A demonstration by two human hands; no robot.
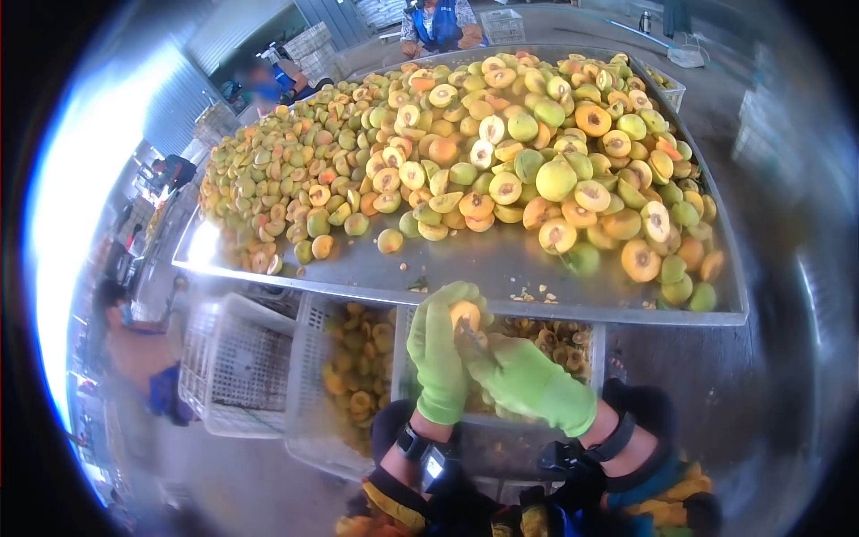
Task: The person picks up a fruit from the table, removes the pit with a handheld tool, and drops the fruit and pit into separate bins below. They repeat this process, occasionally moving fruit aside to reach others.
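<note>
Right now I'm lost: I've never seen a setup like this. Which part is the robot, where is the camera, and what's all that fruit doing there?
There is no robot here. A person is working in green gloves, and the one picture comes from a camera worn on their head, looking forward and down; its edges look curved.

The left hand holds a piece of fruit, its fingers wrapped around it. The right hand meets it there; whether it holds a small tool is too unclear to tell.

Ahead is a metal table with a raised rim, heaped with cut fruit, greenish-yellow to orange. Below its near edge stand plastic crates, some with fruit in them. Across the table is another person in a blue vest.
</note>
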